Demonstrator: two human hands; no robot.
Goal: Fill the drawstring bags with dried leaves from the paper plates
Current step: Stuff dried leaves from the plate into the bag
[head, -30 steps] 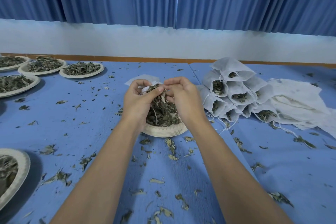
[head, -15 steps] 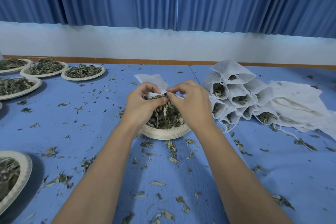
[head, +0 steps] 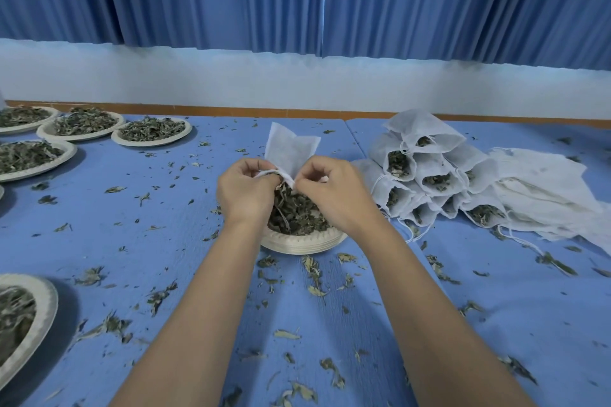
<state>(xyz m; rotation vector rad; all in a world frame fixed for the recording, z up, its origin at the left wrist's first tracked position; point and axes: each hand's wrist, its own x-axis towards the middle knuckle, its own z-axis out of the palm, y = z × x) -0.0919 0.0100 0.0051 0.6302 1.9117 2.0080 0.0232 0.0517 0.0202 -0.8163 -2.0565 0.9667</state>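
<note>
A white drawstring bag (head: 291, 152) stands up above a paper plate (head: 297, 241) heaped with dried leaves (head: 297, 213) at the table's middle. My left hand (head: 246, 193) pinches the bag's mouth on its left side. My right hand (head: 334, 193) pinches the mouth on its right side. Both hands hover over the plate, with the bag's closed end pointing up and away from me. What is inside the bag is hidden.
A pile of filled white bags (head: 426, 178) lies to the right, with flat empty bags (head: 542, 195) beyond it. Several leaf-filled plates (head: 152, 132) sit at the far left, another (head: 29, 324) at the near left. Loose leaves litter the blue table (head: 132, 225).
The bag has risen from lying flat behind my hands to standing upright between my fingers. Both hands stayed over the plate and shifted to the bag's mouth.
</note>
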